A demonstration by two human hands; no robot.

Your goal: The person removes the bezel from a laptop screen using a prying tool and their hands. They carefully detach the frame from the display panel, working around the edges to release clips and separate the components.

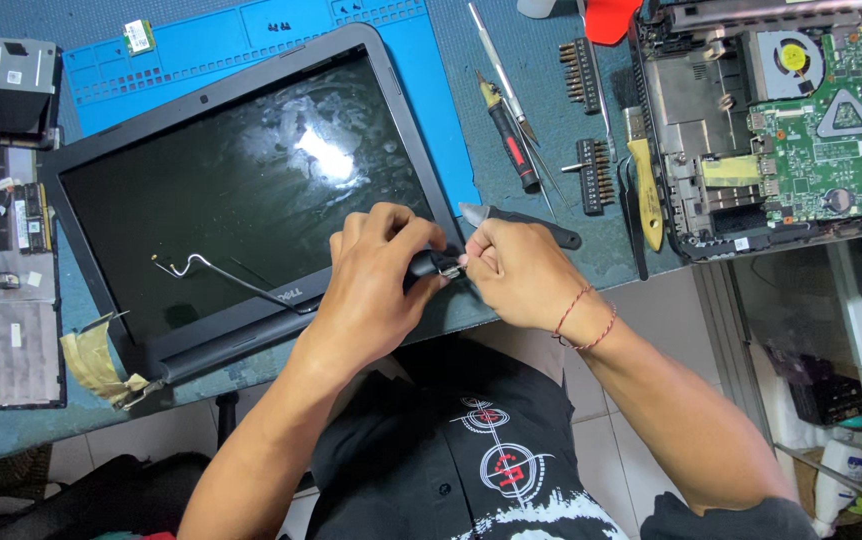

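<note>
The left hand (376,275) is clamped around the hinge end (429,265) of the laptop display panel (241,180), at the panel's lower right corner near the frame centre. The right hand (516,270) has its fingertips pinched together on a small metal part of that hinge; a black pry tool (521,218) lies just behind this hand, and whether the hand touches it cannot be told.

Step in hand, as judged: work on the hinge fitting at the panel corner. The next move calls for a steady hold by the left hand and fine fingertip force by the right, kept clear of the glass.

The panel lies face up across a blue mat (251,40). Its lower edge runs close to the near table edge (71,425), so little room remains on that side. A loose thin cable (221,272) lies on the screen at lower left.

To the right of centre lie a screwdriver (511,140), bit holders (591,120) and yellow-handled tweezers (646,190). The opened laptop base (781,120) fills the upper right. Open room lies between tools and panel.
</note>
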